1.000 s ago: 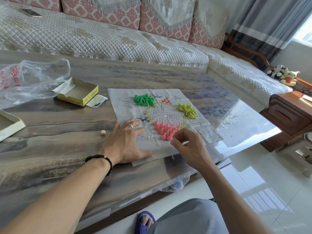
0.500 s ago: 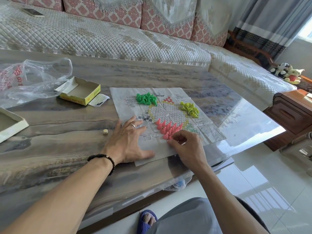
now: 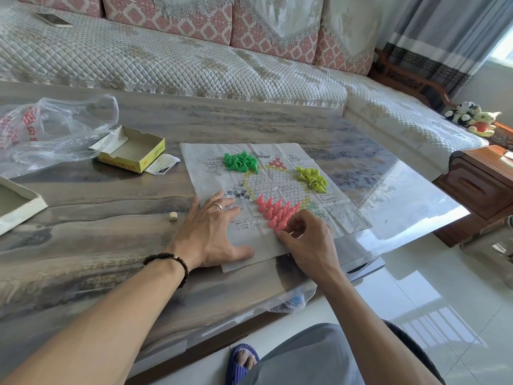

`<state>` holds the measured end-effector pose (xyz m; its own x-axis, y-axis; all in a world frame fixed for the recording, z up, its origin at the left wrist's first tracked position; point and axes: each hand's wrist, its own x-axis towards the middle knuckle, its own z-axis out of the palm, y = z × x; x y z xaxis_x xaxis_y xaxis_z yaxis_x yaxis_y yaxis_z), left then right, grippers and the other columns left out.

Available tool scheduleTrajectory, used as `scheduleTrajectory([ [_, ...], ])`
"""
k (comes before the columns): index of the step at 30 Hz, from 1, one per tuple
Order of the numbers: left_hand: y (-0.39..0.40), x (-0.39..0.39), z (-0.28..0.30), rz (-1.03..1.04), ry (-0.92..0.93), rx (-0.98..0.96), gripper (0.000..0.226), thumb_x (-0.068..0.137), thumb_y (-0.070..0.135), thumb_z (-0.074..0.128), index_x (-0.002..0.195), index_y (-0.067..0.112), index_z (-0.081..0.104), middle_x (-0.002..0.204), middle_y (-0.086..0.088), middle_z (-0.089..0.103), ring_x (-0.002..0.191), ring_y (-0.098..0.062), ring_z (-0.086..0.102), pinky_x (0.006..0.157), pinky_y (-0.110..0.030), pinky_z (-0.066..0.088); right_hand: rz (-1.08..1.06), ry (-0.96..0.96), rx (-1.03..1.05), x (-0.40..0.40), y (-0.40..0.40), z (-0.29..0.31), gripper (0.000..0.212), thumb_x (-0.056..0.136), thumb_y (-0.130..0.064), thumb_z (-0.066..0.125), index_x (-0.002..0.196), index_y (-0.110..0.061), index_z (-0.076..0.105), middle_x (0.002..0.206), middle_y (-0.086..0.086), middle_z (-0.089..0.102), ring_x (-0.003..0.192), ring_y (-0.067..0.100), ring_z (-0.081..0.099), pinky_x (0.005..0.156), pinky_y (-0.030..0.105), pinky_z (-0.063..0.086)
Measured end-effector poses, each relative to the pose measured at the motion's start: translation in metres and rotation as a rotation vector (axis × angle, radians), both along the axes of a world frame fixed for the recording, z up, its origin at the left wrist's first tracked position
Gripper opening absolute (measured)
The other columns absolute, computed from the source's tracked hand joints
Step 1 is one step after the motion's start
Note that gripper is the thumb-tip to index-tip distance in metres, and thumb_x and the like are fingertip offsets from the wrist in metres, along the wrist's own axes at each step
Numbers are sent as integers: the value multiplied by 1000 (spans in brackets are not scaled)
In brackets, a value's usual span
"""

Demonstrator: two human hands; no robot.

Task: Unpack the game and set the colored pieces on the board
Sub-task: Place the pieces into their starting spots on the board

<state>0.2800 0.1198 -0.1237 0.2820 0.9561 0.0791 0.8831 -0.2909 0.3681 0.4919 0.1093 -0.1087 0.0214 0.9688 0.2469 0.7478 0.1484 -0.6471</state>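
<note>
Tabletop: right hand (image 3: 308, 243) pinches pink piece (image 3: 281, 231).

We cannot read the small print on the paper board (image 3: 266, 190), which is too fine to make out. The right hand (image 3: 308, 243), low in the centre of the frame, covers the nearest pink pieces (image 3: 276, 211), so we cannot tell whether its curled fingertips grip one. At the left edge, a white box lid (image 3: 16, 204) is cut off (only one corner shows).
</note>
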Motion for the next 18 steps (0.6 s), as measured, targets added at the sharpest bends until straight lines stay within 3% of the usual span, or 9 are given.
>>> scheduleTrajectory([
  [4, 3, -1, 4, 23, -143, -9, 109, 54, 83, 33, 144, 20, 43, 157, 4, 26, 148, -11, 3, 119, -46, 4, -6, -21, 14, 8, 2, 6, 18, 74, -20, 75, 79, -20, 58, 74, -7, 64, 69, 8, 60, 58, 18, 47],
  [9, 7, -1, 6, 92, -344, -60, 107, 58, 79, 36, 145, 18, 40, 159, 3, 21, 147, -9, -4, 119, -39, 6, 12, -3, 68, 13, 20, 25, 13, 75, -18, 73, 81, -19, 61, 74, -8, 64, 69, 9, 61, 61, 19, 49],
  [14, 30, -2, 13, 147, -196, 59, 83, 80, 66, 28, 144, 15, 41, 159, -3, 22, 148, -14, -3, 120, -45, 6, 52, -36, 91, 8, 63, 41, 2, 82, -14, 66, 80, -15, 67, 71, -13, 62, 66, 1, 57, 59, 12, 41],
  [18, 63, -10, 15, 233, -92, 49, 79, 80, 59, 21, 142, 16, 43, 157, -7, 25, 148, -21, 6, 118, -43, 10, 90, -41, 44, 0, 107, 45, 5, 82, -15, 64, 81, -15, 69, 73, -13, 64, 67, 1, 59, 61, 14, 43],
])
